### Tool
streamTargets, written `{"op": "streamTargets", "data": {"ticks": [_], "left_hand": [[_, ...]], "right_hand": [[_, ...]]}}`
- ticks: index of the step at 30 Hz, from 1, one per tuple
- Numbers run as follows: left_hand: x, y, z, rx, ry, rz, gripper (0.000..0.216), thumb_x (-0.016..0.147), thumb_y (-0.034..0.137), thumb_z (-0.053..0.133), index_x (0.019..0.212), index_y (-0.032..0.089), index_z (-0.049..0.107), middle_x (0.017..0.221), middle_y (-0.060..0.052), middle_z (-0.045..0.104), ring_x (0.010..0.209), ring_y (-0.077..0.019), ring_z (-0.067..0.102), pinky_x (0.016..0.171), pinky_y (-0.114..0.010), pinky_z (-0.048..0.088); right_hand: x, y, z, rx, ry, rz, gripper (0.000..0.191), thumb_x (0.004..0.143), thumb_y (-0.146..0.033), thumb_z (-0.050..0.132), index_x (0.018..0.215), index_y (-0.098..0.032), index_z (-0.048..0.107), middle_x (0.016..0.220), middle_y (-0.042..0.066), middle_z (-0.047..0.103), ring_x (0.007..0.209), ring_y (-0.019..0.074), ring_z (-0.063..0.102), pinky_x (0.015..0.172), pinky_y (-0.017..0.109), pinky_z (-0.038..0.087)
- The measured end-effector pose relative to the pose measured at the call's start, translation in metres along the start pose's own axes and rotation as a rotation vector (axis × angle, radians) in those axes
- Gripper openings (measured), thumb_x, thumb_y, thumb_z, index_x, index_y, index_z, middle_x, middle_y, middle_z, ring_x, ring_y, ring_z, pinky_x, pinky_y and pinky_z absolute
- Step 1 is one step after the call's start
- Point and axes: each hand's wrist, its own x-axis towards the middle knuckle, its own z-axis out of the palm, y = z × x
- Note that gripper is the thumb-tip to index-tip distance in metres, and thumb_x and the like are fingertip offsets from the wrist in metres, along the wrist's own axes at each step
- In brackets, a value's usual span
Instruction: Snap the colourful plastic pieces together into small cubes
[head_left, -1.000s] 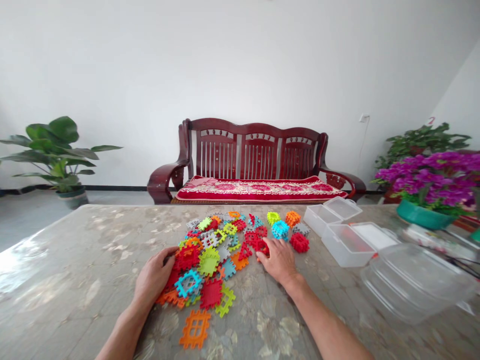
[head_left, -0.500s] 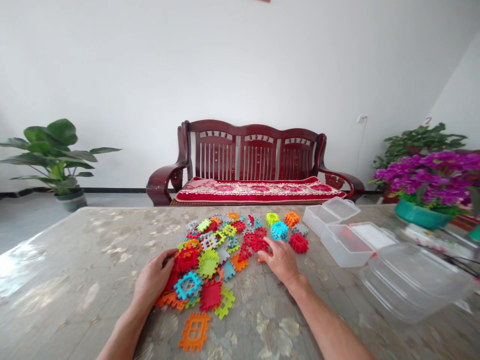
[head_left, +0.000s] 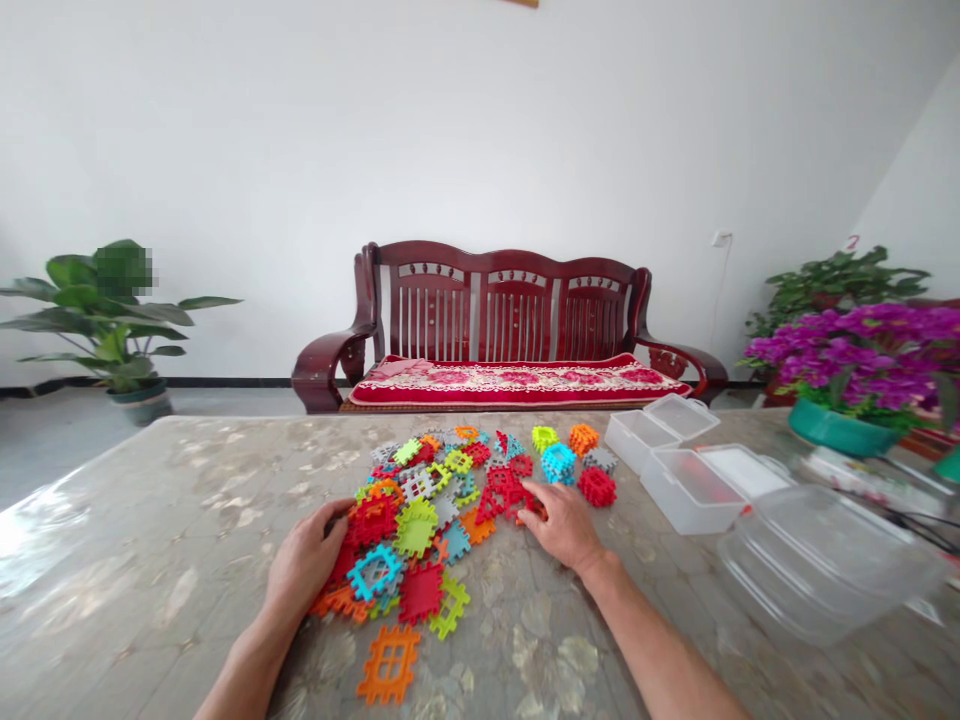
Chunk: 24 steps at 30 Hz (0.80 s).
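A heap of flat plastic interlocking building pieces in several colours lies on the table [head_left: 225, 520]. My left hand [head_left: 309, 555] rests against the heap's left edge, fingers loosely apart, beside a red piece [head_left: 373, 520]; its fingertips are partly hidden. At the heap's right side my right hand [head_left: 564, 525] has thumb and forefinger on a red interlocking piece [head_left: 534, 498], largely covered by the fingers. Other red pieces [head_left: 498, 490] lie just left of it. Nearest me is an orange window-shaped piece [head_left: 388, 665], apart from the heap.
Beyond my right hand stand small clusters of pieces: blue [head_left: 559, 462], red [head_left: 597, 487], orange [head_left: 583, 438] and yellow-green [head_left: 544, 437]. Clear plastic boxes [head_left: 690, 505] and a larger clear container [head_left: 832, 565] are at right, near a pot of purple flowers [head_left: 847, 430]. A wooden bench [head_left: 517, 300] stands behind.
My right hand has shifted slightly left, its fingers lower over the red pieces. One red piece there has moved left, against its neighbours. My left hand has stayed put.
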Motion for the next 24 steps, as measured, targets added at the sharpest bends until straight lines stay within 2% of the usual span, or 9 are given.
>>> {"op": "streamTargets", "data": {"ticks": [7,17,24], "left_hand": [[-0.001,0.003,-0.002,0.012,-0.021,-0.017,0.038,0.083,0.033,0.04,0.109,0.023,0.065,0.11,-0.003,0.072,0.101,-0.0208,0.065,0.085,-0.028,0.047],[-0.001,0.005,-0.004,0.03,-0.033,-0.023,0.038,0.083,0.035,0.04,0.11,0.023,0.065,0.11,-0.003,0.072,0.101,-0.0211,0.065,0.082,-0.026,0.048],[-0.003,0.003,-0.002,0.014,0.012,-0.001,0.037,0.082,0.036,0.043,0.107,0.024,0.067,0.107,-0.002,0.073,0.096,-0.0199,0.066,0.079,-0.025,0.049]], "right_hand": [[0.002,-0.013,-0.001,-0.1,-0.039,0.04,0.061,0.076,-0.052,0.065,0.129,-0.024,0.055,0.117,0.008,0.066,0.107,0.0255,0.053,0.092,0.038,0.036],[0.004,-0.023,0.005,-0.159,-0.007,0.114,0.068,0.071,-0.057,0.067,0.129,-0.025,0.052,0.116,0.009,0.063,0.107,0.0281,0.051,0.089,0.04,0.036],[0.005,-0.022,0.009,-0.177,0.013,0.097,0.053,0.078,-0.045,0.063,0.126,-0.024,0.054,0.112,0.009,0.063,0.104,0.027,0.052,0.089,0.039,0.037]]}}
